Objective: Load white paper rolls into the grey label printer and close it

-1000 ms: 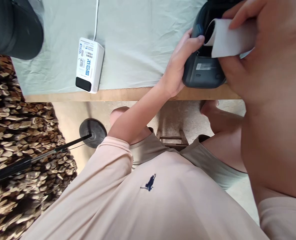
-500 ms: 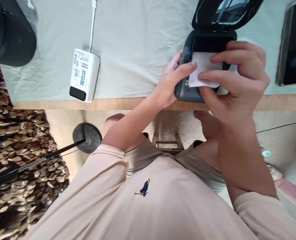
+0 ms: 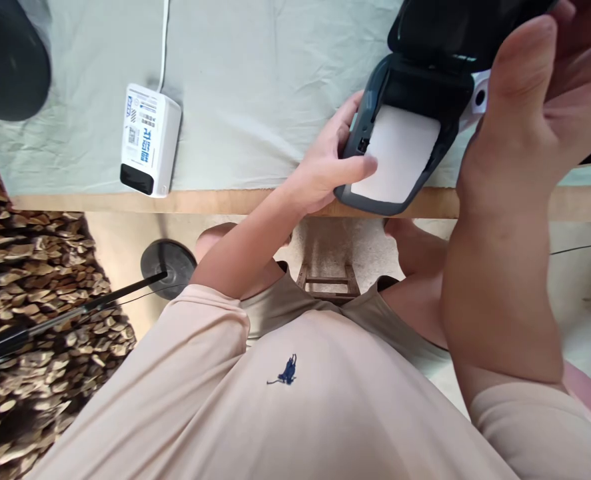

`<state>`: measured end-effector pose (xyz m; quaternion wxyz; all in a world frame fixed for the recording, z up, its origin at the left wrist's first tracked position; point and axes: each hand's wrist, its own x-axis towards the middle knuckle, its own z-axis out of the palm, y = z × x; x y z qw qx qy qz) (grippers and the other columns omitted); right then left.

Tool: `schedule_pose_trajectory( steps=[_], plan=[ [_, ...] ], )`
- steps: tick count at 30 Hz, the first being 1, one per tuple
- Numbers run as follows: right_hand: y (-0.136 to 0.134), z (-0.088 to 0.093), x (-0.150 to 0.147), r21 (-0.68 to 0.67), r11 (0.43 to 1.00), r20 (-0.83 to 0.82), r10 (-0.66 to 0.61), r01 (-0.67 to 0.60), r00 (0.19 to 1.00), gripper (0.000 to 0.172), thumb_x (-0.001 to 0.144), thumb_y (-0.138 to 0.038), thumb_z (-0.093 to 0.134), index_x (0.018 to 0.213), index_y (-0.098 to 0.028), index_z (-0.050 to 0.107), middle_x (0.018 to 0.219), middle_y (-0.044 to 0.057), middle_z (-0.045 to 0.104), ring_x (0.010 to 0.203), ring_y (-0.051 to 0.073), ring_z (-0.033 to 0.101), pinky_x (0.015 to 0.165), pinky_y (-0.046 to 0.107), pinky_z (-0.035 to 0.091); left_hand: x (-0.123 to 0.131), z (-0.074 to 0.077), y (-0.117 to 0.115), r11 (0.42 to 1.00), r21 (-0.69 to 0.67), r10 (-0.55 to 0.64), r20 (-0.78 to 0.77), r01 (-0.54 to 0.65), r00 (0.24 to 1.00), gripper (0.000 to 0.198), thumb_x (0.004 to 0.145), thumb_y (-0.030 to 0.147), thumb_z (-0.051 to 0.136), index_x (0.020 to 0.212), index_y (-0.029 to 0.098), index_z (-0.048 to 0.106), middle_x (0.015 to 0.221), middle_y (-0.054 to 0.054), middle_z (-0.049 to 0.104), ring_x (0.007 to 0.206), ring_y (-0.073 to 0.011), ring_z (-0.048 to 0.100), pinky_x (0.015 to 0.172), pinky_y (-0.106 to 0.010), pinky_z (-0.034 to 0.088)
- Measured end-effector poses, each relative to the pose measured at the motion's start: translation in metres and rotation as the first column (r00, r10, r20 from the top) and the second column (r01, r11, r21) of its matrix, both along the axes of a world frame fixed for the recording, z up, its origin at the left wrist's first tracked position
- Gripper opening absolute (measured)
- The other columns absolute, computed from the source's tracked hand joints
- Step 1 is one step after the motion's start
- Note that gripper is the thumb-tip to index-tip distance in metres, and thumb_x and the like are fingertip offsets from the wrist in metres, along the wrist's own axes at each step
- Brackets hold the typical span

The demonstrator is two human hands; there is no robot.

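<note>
A dark grey device with a raised black lid is tilted at the table's front edge. White paper lies over its open compartment. My left hand grips the device's left side, its thumb pressing on the paper's left edge. My right hand is up at the raised lid, its thumb in front of the lid's right side and its other fingers partly hidden or out of frame. Behind the device, a white object with a dark round hole shows in part.
A white power bank with a white cable lies on the cloth-covered table. A dark rounded object stands at the back left. Below are a stand's round base and stacked firewood.
My right hand has let go of the paper and moved up and right to the lid. The device has turned and the lid has tipped lower. The view has shifted slightly.
</note>
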<state>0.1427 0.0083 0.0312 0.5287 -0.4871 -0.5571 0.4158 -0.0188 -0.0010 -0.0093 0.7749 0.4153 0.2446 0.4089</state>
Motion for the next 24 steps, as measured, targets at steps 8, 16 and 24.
schedule_pose_trajectory(
  steps=[8,16,24],
  plan=[
    [-0.025,-0.001,0.007,0.32,0.942,0.498,-0.078,-0.1,0.864,0.032,0.072,-0.025,0.048,0.101,-0.013,0.053,0.112,0.001,0.047,0.114,0.005,0.044,0.108,0.021,0.04,0.002,0.0,-0.002,0.997,-0.045,0.057,0.02,-0.056,0.998,0.038,0.068,0.011,0.052,0.104,0.022,0.046,0.077,0.006,0.054,0.068,-0.0052,0.057,0.062,-0.019,0.044],
    [-0.037,-0.01,-0.002,0.282,0.952,0.393,-0.001,-0.12,0.919,0.037,0.077,-0.034,0.044,0.109,-0.016,0.047,0.126,0.001,0.038,0.127,0.007,0.036,0.122,0.032,0.029,0.002,0.012,-0.004,0.992,-0.115,0.07,0.171,-0.05,0.983,0.024,0.078,0.019,0.043,0.099,0.024,0.05,0.092,0.0,0.064,0.087,-0.0141,0.064,0.072,-0.026,0.051],
    [-0.03,-0.027,-0.02,-0.023,0.987,-0.116,0.155,-0.159,0.981,0.069,0.069,-0.041,0.056,0.126,-0.03,0.018,0.127,-0.001,0.035,0.112,0.002,0.047,0.092,0.016,0.05,0.005,0.018,-0.011,0.966,-0.195,0.161,-0.066,-0.171,0.985,0.029,0.082,0.013,0.035,0.105,0.018,0.051,0.081,0.007,0.06,0.094,-0.0128,0.066,0.074,-0.024,0.05]
  ],
)
